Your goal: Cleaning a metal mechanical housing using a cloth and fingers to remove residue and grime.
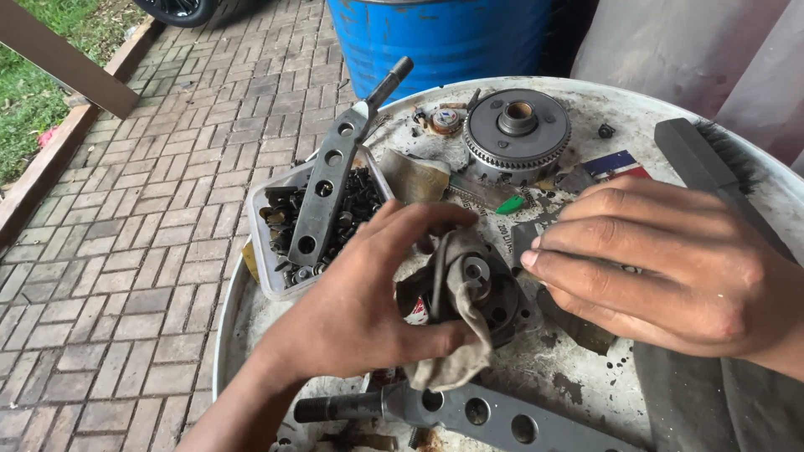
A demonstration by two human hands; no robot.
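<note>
My left hand (356,301) grips a dirty grey rag (456,356) wrapped around a round dark metal part (490,289) with a shiny centre hub, held just above a white drum top (586,368). The thumb and fingers curl around the rag and the part. My right hand (670,268) lies flat to the right of the part, fingers together, with its fingertips touching the part's right edge. Whether it holds anything underneath is hidden.
A round toothed gear (517,130) lies at the back of the drum top. A clear plastic tub (266,251) of dark bolts stands at left, with a perforated metal bar (331,180) across it. Another perforated bar (469,410) lies in front. A dark brush (712,180) sits at right, a blue barrel (444,38) behind.
</note>
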